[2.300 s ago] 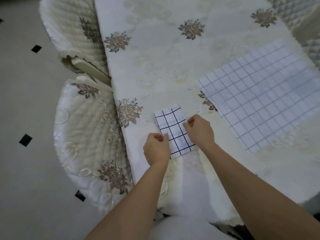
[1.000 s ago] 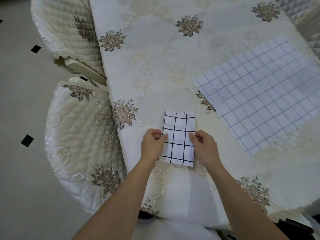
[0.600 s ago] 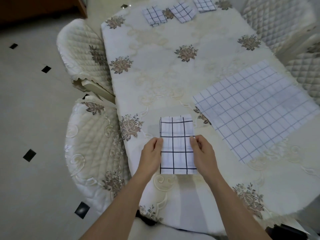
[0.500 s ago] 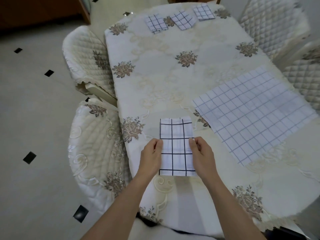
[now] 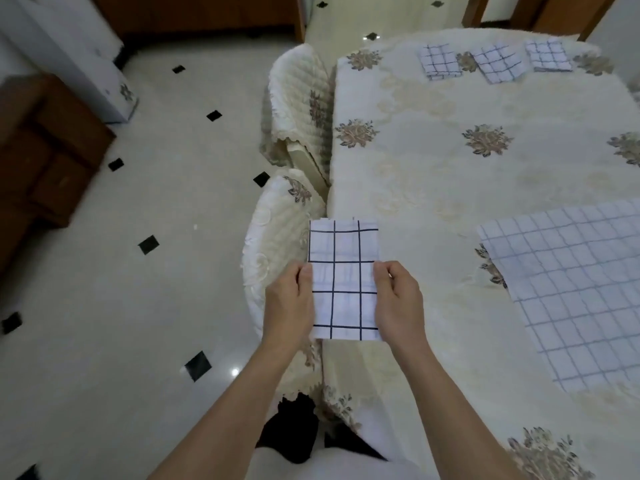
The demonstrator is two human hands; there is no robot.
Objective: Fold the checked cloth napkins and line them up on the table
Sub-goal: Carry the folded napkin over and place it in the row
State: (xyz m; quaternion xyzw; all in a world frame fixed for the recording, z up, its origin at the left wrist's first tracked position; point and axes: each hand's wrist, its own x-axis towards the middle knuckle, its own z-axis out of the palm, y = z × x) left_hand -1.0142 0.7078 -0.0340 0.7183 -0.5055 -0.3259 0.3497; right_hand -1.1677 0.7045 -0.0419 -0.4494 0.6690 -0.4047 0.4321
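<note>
Cloth napkin (image 5: 344, 271), folded, over table (image 5: 433, 174) edge | left hand (image 5: 289, 303) fingers pinch it | right hand (image 5: 398, 299) fingers likewise

Left hand (image 5: 289, 301) and right hand (image 5: 399, 299) pinch opposite side edges of the folded napkin (image 5: 343, 271).

Table (image 5: 450, 188) middle left open
The far end is taken by three folded napkins (image 5: 498, 65), the near right by an unfolded napkin (image 5: 568, 289); the left edge is flanked by chairs (image 5: 277, 244).
</note>
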